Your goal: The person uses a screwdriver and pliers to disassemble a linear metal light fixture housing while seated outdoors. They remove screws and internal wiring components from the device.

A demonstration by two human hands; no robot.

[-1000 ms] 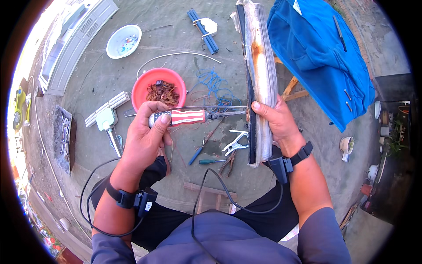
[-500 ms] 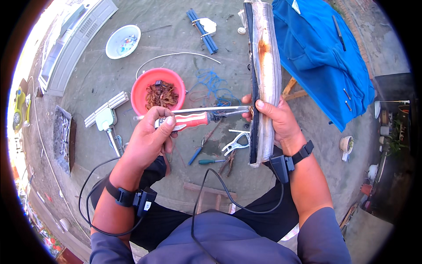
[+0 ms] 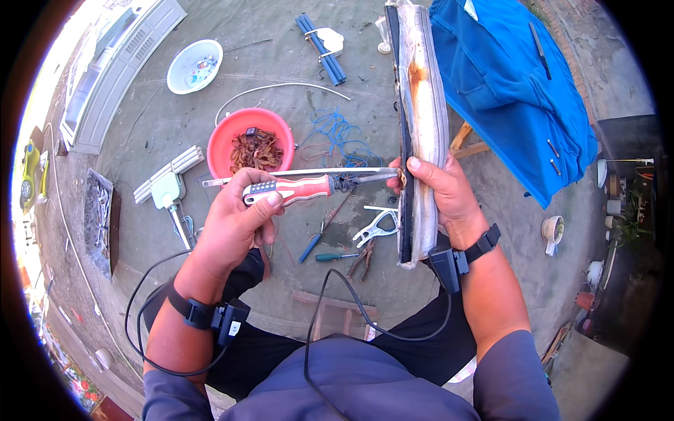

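Observation:
My left hand (image 3: 242, 221) is closed around the red-and-white handle of a screwdriver-like tool (image 3: 305, 188). Dark wire or tape is bunched where the handle meets the metal shaft. Just above that handle runs a long, thin pale metal rod (image 3: 337, 171), and its left end sticks out past my left fingers. Both reach the dark edge of a long, plastic-wrapped bundle (image 3: 427, 126) with a rusty brown stain. My right hand (image 3: 442, 186) grips this bundle near its lower part, thumb in front, and holds it upright. Exactly how the tips meet the bundle is hidden by my right fingers.
Ahead lies a red basin (image 3: 213, 144) of brown pieces, beside tangled blue string (image 3: 337, 133). A white spring clamp (image 3: 378, 228), pliers (image 3: 365, 259) and a green-handled screwdriver (image 3: 333, 257) lie nearer. Blue cloth (image 3: 505, 91) covers something at right.
The rod's left end now shows farther out to the left of my left hand. The tool's handle has turned slightly in my grip. My right hand still holds the bundle, nearly unmoved.

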